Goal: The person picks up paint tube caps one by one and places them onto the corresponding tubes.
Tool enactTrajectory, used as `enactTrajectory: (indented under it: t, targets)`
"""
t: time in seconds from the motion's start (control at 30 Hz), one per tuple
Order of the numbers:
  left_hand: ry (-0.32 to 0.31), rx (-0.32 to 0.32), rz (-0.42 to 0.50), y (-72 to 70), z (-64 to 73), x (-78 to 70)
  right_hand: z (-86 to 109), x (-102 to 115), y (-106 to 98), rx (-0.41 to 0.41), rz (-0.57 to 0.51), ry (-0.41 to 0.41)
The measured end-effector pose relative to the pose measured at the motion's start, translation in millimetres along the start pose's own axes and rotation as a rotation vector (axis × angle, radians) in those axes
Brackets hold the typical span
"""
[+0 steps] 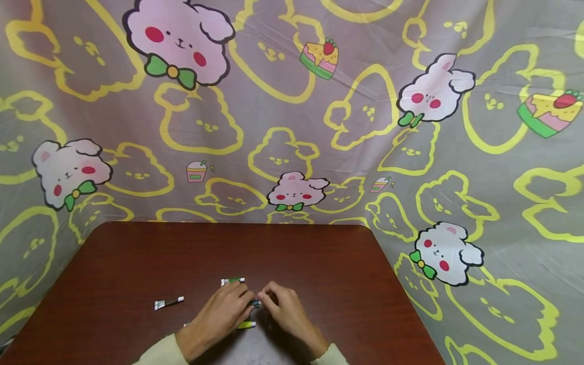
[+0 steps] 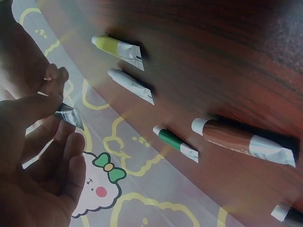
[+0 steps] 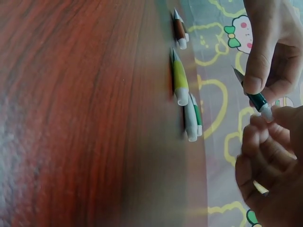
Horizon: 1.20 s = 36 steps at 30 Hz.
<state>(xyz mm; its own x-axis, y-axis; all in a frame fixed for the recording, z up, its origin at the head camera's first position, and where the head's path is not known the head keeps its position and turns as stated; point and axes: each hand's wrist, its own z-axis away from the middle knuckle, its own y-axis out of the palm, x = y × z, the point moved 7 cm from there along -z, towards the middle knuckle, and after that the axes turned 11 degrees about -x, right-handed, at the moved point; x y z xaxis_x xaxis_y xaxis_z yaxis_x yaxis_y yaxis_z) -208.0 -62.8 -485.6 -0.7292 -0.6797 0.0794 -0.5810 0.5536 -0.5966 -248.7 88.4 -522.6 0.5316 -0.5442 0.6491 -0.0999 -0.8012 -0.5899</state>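
My left hand (image 1: 223, 306) pinches a small dark green paint tube (image 3: 257, 99) between thumb and fingers. The tube's flat silver end (image 2: 71, 116) sticks out past the left fingers in the left wrist view. Its white cap (image 3: 266, 112) is pinched by the fingertips of my right hand (image 1: 287, 309). Both hands hold the tube above the table, close together. A yellow tube (image 1: 246, 324) lies under the left hand, partly hidden in the head view. Just beyond the left hand lies a bright green tube (image 1: 233, 280).
On the dark red-brown table (image 1: 319, 258) a brown tube (image 2: 227, 135), a whitish tube (image 2: 130, 85) and a black-looking tube (image 2: 289, 215) also lie capped. A patterned curtain (image 1: 274, 111) with bunny faces surrounds the table's far edge and sides.
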Motion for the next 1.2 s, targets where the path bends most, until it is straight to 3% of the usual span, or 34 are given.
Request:
enactTrajectory:
  t: [0.2,0.33,0.5,0.9,1.07,1.2]
  targets:
    - [0.000,-0.062,0.044,-2.7,1.5,3.1,0.3,4,-3,0.034,-0.134,-0.037]
    - [0.005,-0.088,0.059,-4.7,2.1,4.1,-0.2,5,-6,0.062,-0.144,-0.077]
    - [-0.002,-0.074,0.058,-3.6,1.3,3.2,0.2,2,-7,0.079,-0.132,-0.036]
    - [-0.022,-0.087,0.080,-5.0,-3.4,1.0,-0.5,-2,-10,-0.013,-0.032,-0.027]
    - [-0.027,-0.093,0.076,-5.2,-2.4,1.2,-2.0,0,-13,-0.060,-0.071,-0.030]
    - [-0.031,-0.086,0.061,-4.3,-0.6,2.5,-2.8,0,-14,-0.053,-0.133,-0.054]
